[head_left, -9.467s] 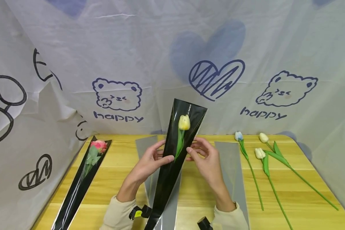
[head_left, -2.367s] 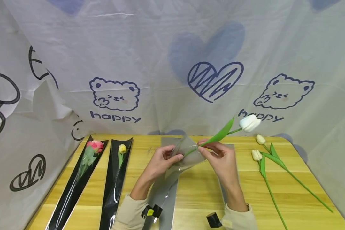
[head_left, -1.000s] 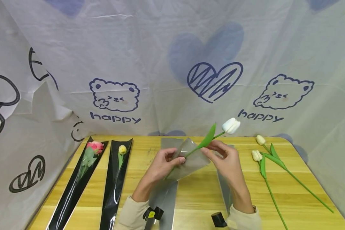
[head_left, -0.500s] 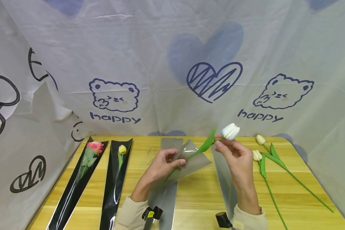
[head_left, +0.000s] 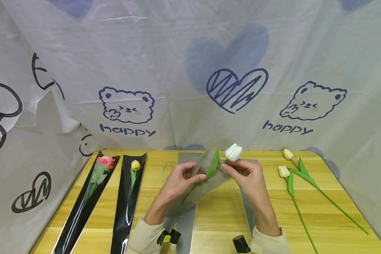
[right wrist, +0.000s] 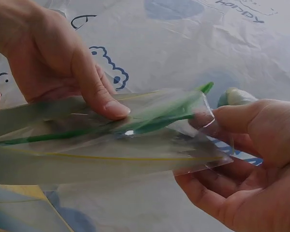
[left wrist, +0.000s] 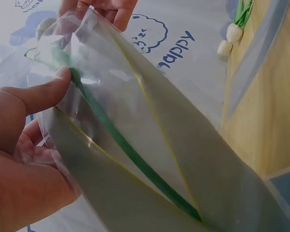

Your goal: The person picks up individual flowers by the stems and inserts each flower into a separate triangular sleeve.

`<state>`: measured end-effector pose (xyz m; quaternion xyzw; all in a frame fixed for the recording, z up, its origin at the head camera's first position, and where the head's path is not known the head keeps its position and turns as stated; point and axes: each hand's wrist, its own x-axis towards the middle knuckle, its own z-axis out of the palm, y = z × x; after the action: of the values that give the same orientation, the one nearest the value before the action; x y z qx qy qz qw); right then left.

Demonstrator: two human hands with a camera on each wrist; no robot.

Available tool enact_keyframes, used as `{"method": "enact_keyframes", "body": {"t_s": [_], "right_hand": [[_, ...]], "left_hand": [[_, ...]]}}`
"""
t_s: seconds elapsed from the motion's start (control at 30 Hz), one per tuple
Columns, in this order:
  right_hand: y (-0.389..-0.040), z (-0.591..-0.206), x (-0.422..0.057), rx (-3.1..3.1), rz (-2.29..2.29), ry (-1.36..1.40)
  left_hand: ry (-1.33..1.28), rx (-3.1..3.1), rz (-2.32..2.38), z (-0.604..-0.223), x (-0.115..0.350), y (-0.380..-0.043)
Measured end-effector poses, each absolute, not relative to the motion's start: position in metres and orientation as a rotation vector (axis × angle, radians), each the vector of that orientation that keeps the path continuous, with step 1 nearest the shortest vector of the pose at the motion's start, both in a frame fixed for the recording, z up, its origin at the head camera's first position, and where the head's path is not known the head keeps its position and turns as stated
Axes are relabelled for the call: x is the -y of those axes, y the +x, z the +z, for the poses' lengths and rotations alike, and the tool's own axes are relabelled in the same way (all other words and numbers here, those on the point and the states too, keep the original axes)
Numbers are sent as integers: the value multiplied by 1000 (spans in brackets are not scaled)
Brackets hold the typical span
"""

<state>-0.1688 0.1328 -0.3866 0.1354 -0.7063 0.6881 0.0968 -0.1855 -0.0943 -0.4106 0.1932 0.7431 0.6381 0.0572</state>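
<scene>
A white tulip (head_left: 233, 152) slants with its stem and most of its leaf inside a clear-fronted grey flower sleeve (left wrist: 183, 125); the bloom stands out beyond the mouth. My left hand (head_left: 183, 181) grips the sleeve near its top, thumb on the clear front and fingers behind. Just below the bloom, my right hand (head_left: 249, 176) pinches the tulip at the sleeve's mouth. Through the film in the left wrist view, the green stem (left wrist: 130, 152) runs down toward the narrow end. In the right wrist view the leaf tip (right wrist: 206, 88) pokes past the film's edge.
On the left lie two black sleeves, one with a pink flower (head_left: 105, 162), the other with a yellow tulip (head_left: 135, 165). Flat grey sleeves (head_left: 185, 229) lie under my arms. Two cream tulips (head_left: 284, 171) rest at the right. A printed cloth (head_left: 177, 70) hangs behind the table.
The sleeved yellow tulip was laid at the left, and the white tulip came from the right. Its stem has slid deeper into the grey sleeve, bringing the bloom down and left.
</scene>
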Motion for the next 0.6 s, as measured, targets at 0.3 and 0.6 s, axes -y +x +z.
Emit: {"method": "enact_keyframes", "body": {"t_s": [0.3, 0.6], "right_hand": [[-169, -383, -142, 1986, 2076, 154], [-169, -381, -153, 1841, 2095, 76]], "left_hand": [[733, -2172, 1727, -419, 110, -191], [742, -2241, 1696, -428, 112, -196]]}}
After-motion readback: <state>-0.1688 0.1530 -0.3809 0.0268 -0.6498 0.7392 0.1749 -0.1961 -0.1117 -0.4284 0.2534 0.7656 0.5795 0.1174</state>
